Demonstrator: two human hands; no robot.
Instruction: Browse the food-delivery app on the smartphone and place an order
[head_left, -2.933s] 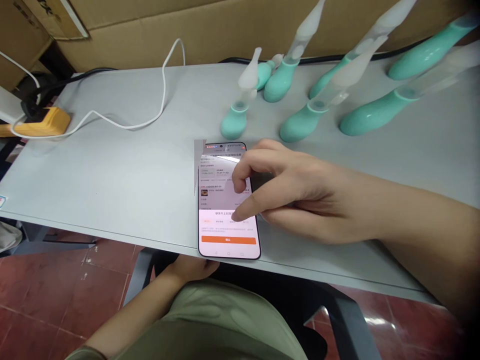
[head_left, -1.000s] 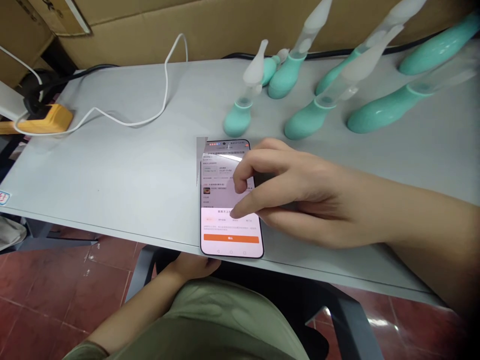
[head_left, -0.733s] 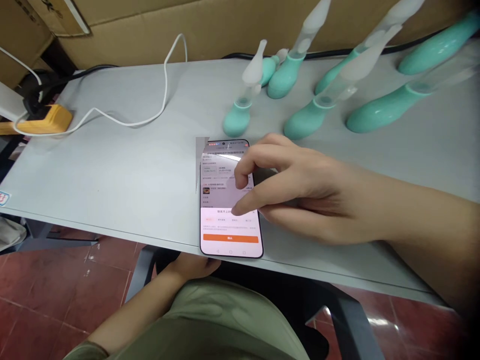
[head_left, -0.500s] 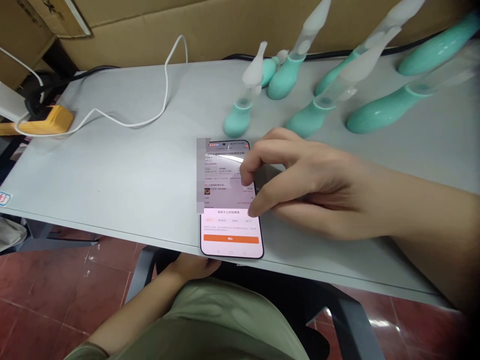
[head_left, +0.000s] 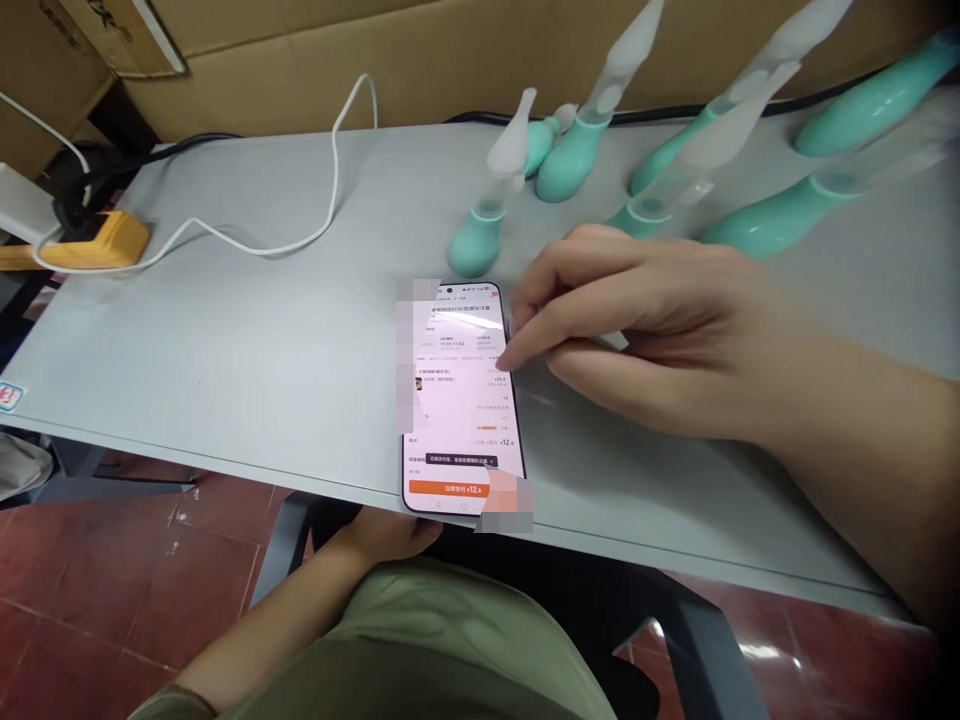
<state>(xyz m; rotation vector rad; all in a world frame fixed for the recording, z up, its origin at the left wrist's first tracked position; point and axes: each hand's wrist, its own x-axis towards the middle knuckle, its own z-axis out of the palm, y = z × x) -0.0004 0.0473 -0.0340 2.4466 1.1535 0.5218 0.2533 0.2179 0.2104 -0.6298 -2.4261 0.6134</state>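
A smartphone (head_left: 459,400) lies face up on the grey table (head_left: 247,330), its lower end at the front edge, its screen lit with an orange bar at the bottom. My right hand (head_left: 645,320) hovers just right of the phone with its fingers loosely bent and nothing in them. One fingertip sits at the phone's right edge. My left hand (head_left: 382,535) rests on my lap below the table edge, under the phone, and its fingers are hidden.
Several teal squeeze bulbs with translucent tips (head_left: 480,225) stand behind the phone and hand. A white cable (head_left: 330,190) runs across the table to a yellow power strip (head_left: 90,245) at the left. Cardboard boxes (head_left: 420,50) line the back.
My right hand has drawn back off the screen to the phone's right edge. The pop-up panel on the screen has gone and a different page shows. The left hand has not moved.
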